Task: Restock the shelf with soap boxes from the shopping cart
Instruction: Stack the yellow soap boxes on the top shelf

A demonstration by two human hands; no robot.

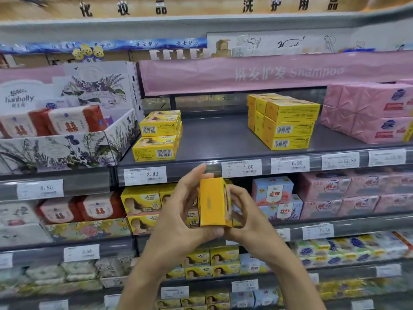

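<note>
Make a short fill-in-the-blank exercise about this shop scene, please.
1. The left hand and the right hand hold one ____ soap box.
2. The price tag under the left stack on the shelf reads ____.
3. The pink banner shows the English word ____.
Missing words: yellow; 3.80; Shampoo.

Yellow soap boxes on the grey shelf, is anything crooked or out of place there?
Mildly. The left stack is staggered, its upper boxes set back from the bottom one, and a wide bare stretch of shelf separates it from the right stack. No damage or spills show.
</note>
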